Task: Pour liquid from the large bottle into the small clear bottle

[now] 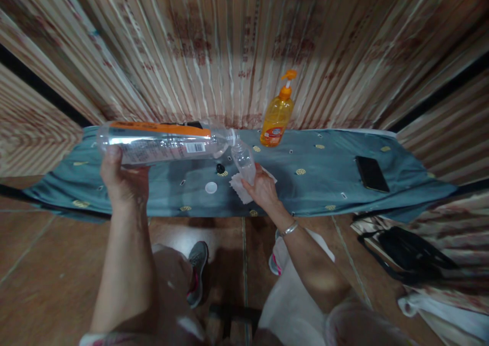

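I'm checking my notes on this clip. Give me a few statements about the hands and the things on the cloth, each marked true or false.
1. The left hand holds the big bottle tipped on its side. True.
2. The right hand holds the pump bottle. False: it holds a small bottle; the pump bottle stands alone at the back.
3. The big bottle's mouth meets the small bottle's mouth. True.
4. The phone lies under the left hand. False: it lies far out to the right on the cloth.
5. A white cap lies on the cloth between the hands. True.
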Motion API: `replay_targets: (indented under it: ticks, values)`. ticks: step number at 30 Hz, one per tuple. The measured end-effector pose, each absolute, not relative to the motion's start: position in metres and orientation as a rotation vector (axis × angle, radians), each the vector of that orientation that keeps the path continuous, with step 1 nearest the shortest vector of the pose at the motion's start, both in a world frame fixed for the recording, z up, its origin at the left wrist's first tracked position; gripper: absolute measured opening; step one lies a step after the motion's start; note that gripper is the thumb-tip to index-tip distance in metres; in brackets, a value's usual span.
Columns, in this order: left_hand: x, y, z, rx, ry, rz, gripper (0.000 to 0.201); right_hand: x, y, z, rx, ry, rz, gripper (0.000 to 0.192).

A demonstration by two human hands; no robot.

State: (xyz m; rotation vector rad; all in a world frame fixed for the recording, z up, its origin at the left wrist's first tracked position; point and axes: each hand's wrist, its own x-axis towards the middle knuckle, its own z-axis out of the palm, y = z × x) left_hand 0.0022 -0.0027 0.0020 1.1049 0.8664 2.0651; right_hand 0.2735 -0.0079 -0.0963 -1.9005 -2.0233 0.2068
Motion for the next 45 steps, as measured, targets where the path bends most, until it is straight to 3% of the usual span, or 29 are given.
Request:
replay_targets:
  ticks: [18,45]
  values:
    - [0.0042,-0.0036,0.0037,1.081,0.842,2.069,0.043,0.2735,-0.0079,-0.0969,-1.888,-2.010,0.229,0.065]
    - [0.0010,-0.0025,0.0018,1.147,0.761,2.052,0.032,0.2740,-0.0081,-0.0974,-1.889,-2.027,0.198,0.066]
